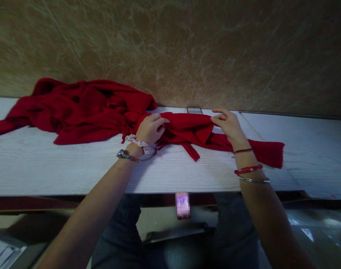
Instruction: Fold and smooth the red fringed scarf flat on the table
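Observation:
A long red scarf (184,125) with fringed tassels lies across the white wood-grain table in front of me. Its left part is a crumpled heap, while its right part runs in a narrower, layered strip. My left hand (150,129) rests at the middle of the scarf, fingers bent and closed on the cloth; what lies under the palm is hidden. At the right, my right hand (226,123) pinches an edge of the upper layer between thumb and fingertip, its other fingers stretched out. Beneath my right wrist another red strip continues toward the right.
Behind the white table (83,168) rises a brown marbled wall (170,52). A flat rectangular thing, phone-like, (194,110) lies by the wall beyond the scarf. Below the front edge shows a small blurred-out pink and purple rectangle (183,204), above my legs (234,228).

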Demonstrator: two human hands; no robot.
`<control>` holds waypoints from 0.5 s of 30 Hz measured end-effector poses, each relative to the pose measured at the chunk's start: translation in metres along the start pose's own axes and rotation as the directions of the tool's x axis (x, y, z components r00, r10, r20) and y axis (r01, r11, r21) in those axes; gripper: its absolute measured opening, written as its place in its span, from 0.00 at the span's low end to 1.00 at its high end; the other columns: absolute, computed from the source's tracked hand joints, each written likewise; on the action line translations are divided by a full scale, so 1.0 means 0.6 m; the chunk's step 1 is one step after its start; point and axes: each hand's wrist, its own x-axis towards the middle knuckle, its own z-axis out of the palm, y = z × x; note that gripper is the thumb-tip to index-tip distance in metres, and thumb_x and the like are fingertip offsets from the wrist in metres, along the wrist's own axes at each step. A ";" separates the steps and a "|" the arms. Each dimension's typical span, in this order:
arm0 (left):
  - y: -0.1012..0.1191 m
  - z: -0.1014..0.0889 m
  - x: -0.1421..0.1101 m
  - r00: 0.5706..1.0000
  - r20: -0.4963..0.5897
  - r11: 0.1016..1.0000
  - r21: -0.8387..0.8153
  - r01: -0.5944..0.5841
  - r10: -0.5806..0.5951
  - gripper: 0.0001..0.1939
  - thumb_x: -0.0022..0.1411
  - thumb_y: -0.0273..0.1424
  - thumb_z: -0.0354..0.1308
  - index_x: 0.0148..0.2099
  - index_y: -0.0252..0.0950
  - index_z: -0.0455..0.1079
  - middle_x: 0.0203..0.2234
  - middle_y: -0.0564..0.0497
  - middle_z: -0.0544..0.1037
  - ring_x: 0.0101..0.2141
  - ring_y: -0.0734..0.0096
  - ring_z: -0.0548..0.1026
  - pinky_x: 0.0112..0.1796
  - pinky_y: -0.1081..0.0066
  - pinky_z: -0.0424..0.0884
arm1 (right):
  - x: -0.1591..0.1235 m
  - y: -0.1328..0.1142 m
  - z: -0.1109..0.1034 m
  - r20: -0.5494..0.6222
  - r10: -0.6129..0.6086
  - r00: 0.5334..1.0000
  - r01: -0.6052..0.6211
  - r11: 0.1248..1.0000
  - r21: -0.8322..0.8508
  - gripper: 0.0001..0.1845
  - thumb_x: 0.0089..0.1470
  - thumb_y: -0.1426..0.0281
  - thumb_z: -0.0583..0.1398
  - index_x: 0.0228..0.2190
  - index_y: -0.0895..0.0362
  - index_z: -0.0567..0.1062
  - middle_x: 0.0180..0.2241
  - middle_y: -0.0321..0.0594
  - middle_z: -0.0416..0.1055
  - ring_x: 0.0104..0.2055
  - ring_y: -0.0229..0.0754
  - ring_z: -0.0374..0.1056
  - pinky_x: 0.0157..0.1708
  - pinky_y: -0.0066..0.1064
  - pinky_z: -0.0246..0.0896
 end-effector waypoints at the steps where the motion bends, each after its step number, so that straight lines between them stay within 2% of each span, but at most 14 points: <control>1: -0.002 -0.001 0.000 1.000 -0.008 1.000 -0.007 0.012 -0.012 0.15 0.50 0.22 0.48 0.39 0.34 0.71 0.27 0.50 0.67 0.30 0.70 0.66 0.33 0.70 0.66 | -0.001 -0.004 0.001 0.005 -0.026 1.000 0.026 1.000 0.016 0.13 0.36 0.71 0.62 0.31 0.55 0.71 0.20 0.31 0.68 0.25 0.36 0.65 0.31 0.34 0.62; 5: 0.005 -0.005 0.001 0.999 -0.050 0.996 -0.086 -0.002 -0.002 0.20 0.48 0.18 0.43 0.40 0.34 0.70 0.32 0.48 0.69 0.36 0.69 0.68 0.37 0.69 0.67 | -0.007 -0.020 0.014 0.000 -0.108 0.994 0.108 0.993 0.055 0.10 0.39 0.72 0.61 0.30 0.55 0.71 0.19 0.30 0.67 0.24 0.36 0.65 0.30 0.32 0.62; 8: 0.021 -0.010 0.002 0.997 -0.073 0.985 -0.171 -0.037 0.025 0.21 0.51 0.18 0.43 0.45 0.35 0.68 0.39 0.48 0.70 0.42 0.69 0.68 0.43 0.67 0.66 | -0.015 -0.030 0.028 0.061 -0.142 0.988 0.135 0.986 0.099 0.10 0.40 0.71 0.60 0.31 0.54 0.71 0.20 0.31 0.67 0.24 0.35 0.65 0.28 0.31 0.62; 12: 0.040 0.000 0.003 0.994 -0.018 0.976 -0.190 -0.109 0.108 0.17 0.58 0.27 0.48 0.50 0.33 0.63 0.44 0.45 0.70 0.46 0.67 0.66 0.47 0.66 0.63 | -0.026 -0.041 0.045 0.194 -0.195 0.961 0.168 0.975 0.146 0.09 0.40 0.70 0.60 0.30 0.55 0.71 0.23 0.33 0.69 0.27 0.36 0.66 0.30 0.31 0.63; 15: 0.045 0.017 0.001 0.990 0.051 0.980 -0.156 -0.121 0.130 0.18 0.59 0.30 0.51 0.52 0.33 0.62 0.45 0.46 0.70 0.46 0.67 0.67 0.45 0.67 0.64 | -0.030 -0.046 0.051 0.211 -0.217 0.953 0.188 0.970 0.151 0.09 0.40 0.69 0.61 0.29 0.55 0.71 0.25 0.34 0.70 0.29 0.36 0.67 0.32 0.31 0.63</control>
